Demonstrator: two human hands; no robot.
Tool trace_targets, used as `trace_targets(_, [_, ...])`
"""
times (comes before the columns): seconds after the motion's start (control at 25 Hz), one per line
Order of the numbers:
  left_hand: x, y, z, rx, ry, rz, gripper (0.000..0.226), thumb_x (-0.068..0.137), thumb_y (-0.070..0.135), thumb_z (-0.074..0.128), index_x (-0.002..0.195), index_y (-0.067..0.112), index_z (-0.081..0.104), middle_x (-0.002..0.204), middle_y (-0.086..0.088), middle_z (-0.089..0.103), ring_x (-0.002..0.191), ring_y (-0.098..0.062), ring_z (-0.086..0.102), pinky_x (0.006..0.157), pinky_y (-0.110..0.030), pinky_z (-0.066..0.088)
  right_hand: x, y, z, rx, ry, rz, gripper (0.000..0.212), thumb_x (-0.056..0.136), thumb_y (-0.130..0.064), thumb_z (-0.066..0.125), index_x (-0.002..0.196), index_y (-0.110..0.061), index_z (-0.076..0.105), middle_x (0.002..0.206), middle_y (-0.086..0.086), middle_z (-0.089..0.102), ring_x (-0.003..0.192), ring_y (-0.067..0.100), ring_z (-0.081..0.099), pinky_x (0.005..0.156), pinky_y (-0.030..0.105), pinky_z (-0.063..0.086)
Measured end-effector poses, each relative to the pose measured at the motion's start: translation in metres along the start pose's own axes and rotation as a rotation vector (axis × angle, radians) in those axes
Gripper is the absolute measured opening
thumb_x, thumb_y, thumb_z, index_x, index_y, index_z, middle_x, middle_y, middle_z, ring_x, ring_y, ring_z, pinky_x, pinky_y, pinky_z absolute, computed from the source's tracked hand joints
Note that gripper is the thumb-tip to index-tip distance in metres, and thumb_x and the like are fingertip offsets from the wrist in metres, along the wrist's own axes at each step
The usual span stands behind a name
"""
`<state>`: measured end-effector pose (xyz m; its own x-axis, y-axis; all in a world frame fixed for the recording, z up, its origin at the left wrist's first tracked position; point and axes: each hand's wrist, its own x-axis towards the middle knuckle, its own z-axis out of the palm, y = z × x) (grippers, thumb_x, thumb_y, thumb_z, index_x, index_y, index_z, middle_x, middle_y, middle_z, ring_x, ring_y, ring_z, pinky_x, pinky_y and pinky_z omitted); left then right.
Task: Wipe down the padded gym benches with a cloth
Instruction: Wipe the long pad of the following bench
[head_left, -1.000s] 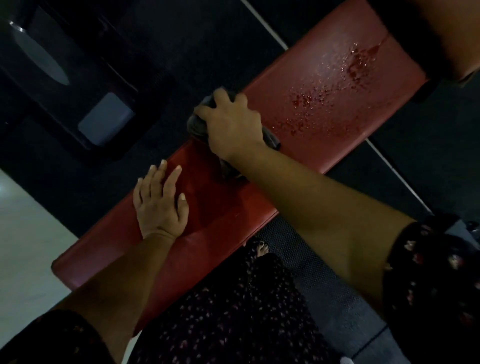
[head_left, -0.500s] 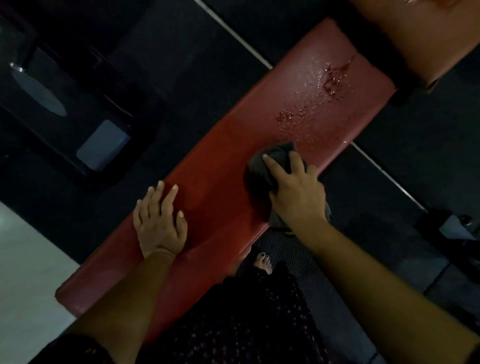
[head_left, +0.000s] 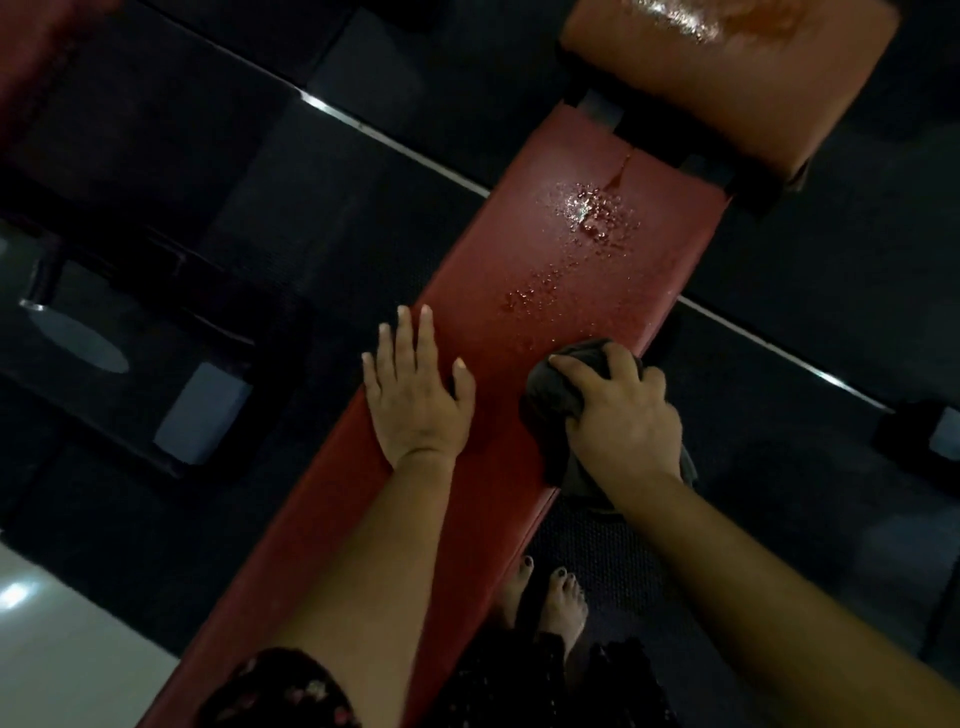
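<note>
Dark rubber flooring (head_left: 156, 519) lies under a red padded surface (head_left: 332, 519) that runs diagonally. On it the left hand (head_left: 418, 397) rests flat, fingers straight and slightly spread, holding nothing. Just beside it, at the surface's right edge, a dark grey cloth (head_left: 553, 395) is pressed down by the right hand (head_left: 623, 415), fingers curled over it. Beyond the cloth, water droplets (head_left: 592, 213) bead; farther right sits a wet tan pad (head_left: 727, 78).
</note>
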<state>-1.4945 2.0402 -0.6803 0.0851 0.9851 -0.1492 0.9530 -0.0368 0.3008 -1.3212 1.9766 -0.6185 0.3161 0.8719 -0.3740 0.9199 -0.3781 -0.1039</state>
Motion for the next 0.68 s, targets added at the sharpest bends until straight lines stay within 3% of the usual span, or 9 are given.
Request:
trace_targets(0.2, [0.001,-0.006,0.011,0.07,0.029,-0.001,0.07,0.094,0.045,0.024,0.156,0.013,0.015,0.163,-0.009,0.018,0.15,-0.023,0.016,0.123,-0.041,0.01,0.047,-0.028,-0.026,0.12,0.207,-0.003,0.075,0.086,-0.029,0.066,0.15,-0.039,0.027,0.153,0.012,0.023,0.12,0.039,0.04,0.083,0.048,0.05])
trace_targets(0.4, [0.002,-0.007,0.014,0.067,-0.035,-0.057,0.082,0.091,0.052,0.018,0.156,0.004,0.002,0.164,-0.015,-0.003,0.152,-0.024,0.006,0.123,-0.035,0.004,0.079,-0.092,-0.025,-0.101,0.153,-0.632,0.053,0.095,-0.029,0.053,0.145,-0.033,0.036,0.156,0.012,0.022,0.127,0.041,0.036,0.092,0.047,0.046])
trace_targets(0.52, [0.003,-0.007,0.013,0.09,-0.031,-0.065,0.084,0.089,0.052,0.017,0.155,0.002,0.002,0.163,-0.016,-0.002,0.152,-0.025,0.002,0.124,-0.037,0.005,0.093,-0.099,-0.025,-0.167,0.128,-0.63,0.05,0.101,-0.03,0.042,0.149,-0.036,0.029,0.159,0.01,0.015,0.129,0.039,0.034,0.093,0.045,0.042])
trace_targets(0.68, [0.002,-0.007,0.015,0.121,0.003,-0.042,0.079,0.09,0.046,0.022,0.154,0.001,0.014,0.163,-0.015,0.013,0.151,-0.025,0.01,0.123,-0.039,0.009,0.069,-0.066,-0.013,-0.204,0.167,-0.572,0.057,0.094,-0.034,0.05,0.148,-0.035,0.032,0.156,0.013,0.024,0.116,0.042,0.044,0.079,0.047,0.047])
